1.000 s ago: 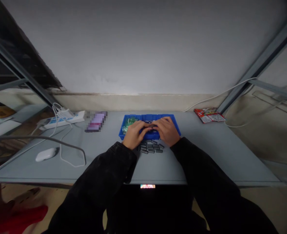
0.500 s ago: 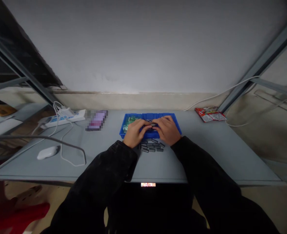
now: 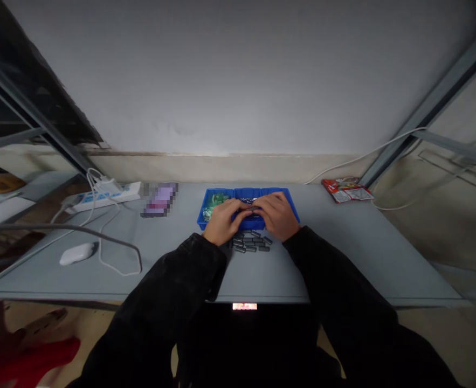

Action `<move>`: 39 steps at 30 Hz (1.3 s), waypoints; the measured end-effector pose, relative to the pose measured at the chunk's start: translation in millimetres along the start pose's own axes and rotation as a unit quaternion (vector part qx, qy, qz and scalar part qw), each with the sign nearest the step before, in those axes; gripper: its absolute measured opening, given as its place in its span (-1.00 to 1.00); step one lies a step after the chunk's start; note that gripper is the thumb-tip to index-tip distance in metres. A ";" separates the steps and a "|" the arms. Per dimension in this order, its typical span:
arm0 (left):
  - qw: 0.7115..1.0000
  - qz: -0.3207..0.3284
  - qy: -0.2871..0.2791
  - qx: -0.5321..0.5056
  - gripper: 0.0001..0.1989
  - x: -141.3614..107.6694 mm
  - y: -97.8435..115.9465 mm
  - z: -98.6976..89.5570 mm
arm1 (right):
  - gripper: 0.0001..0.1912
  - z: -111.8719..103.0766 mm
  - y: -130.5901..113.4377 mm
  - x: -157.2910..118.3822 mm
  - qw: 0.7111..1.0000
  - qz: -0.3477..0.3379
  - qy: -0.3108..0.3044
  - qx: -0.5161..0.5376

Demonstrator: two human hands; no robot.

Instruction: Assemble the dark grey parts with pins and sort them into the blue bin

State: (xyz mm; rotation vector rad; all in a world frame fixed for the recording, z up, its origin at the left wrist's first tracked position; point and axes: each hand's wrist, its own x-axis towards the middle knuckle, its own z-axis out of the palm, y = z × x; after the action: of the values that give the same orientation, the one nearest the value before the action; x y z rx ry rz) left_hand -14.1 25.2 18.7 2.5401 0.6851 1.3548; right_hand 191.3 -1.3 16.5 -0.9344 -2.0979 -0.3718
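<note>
My left hand [image 3: 222, 222] and my right hand [image 3: 278, 216] meet over a blue compartment tray [image 3: 200, 220], fingertips pinched together. Between them is a small dark cylinder [image 3: 253, 209], mostly covered by the fingers. Green pieces in clear wrapping [image 3: 215, 203] fill the tray's left compartment. Shiny metal pins [image 3: 247, 200] show in the middle one, partly hidden by my hands. The right compartment's contents are blocked by my right hand. Just in front of the tray, several dark grey cylinders [image 3: 255, 242] lie loose on the table.
On the grey table [image 3: 343, 264], a white power strip [image 3: 112, 196] with cables and a pixelated purple phone-like item [image 3: 159, 200] are at left. A white earbud case [image 3: 77, 253] lies nearer me. A red snack packet [image 3: 346, 191] rests at back right, beside the metal frame.
My hands stay together over the tray, and the small cylinder between the fingertips is less visible now. The whole view has shifted slightly; the loose cylinders look unchanged.
</note>
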 end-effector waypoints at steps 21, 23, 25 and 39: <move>0.964 -0.031 -0.249 0.089 -0.72 -15.4 12.3 -3.6 | -0.72 -9.2 66.7 -27.0 0.939 0.304 -0.108 -0.116; 0.956 -0.038 -0.269 0.112 -0.72 -16.3 15.0 -3.4 | -0.70 -9.2 65.9 -26.5 0.938 0.309 -0.104 -0.115; 0.946 -0.052 -0.289 0.137 -0.72 -17.8 16.3 -2.4 | -0.73 -9.3 65.2 -26.2 0.939 0.306 -0.102 -0.120; 0.928 -0.103 -0.317 0.167 -0.74 -22.3 14.5 -0.2 | -0.77 -4.3 58.6 -26.6 0.946 0.267 -0.158 -0.097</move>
State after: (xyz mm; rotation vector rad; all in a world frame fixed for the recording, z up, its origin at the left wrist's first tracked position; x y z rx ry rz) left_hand -20.5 1.8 7.7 2.8098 1.0550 0.3144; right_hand 247.2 23.4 -3.9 -1.7220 -1.9978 -0.1509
